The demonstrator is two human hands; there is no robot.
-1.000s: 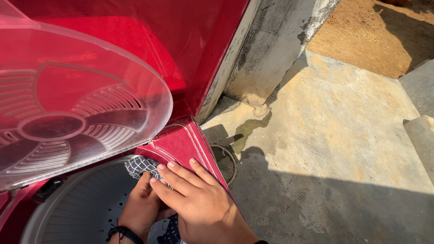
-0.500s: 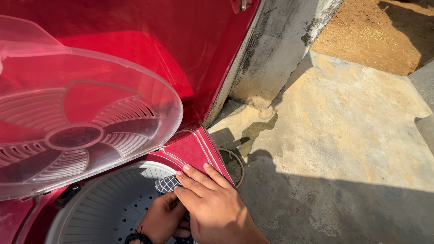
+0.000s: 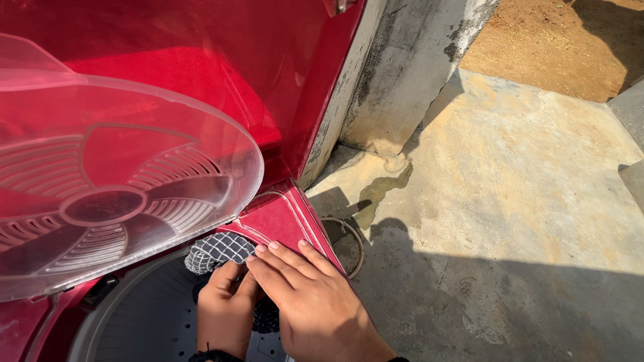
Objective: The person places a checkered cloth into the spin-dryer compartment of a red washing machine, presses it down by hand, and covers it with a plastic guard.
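Head view: both hands pressed together on checked cloth (image 3: 218,249) at tub (image 3: 144,318) rim, left hand (image 3: 225,312) gripping, right hand (image 3: 315,302) flat over it. Probably mid-loading; next, pushing deeper under raised clear lid (image 3: 121,174).

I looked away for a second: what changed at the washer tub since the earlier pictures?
The checked cloth bunched higher at the tub's rim, more showing than half a second ago, pressed by the left hand and right hand. The clear lid stayed raised.
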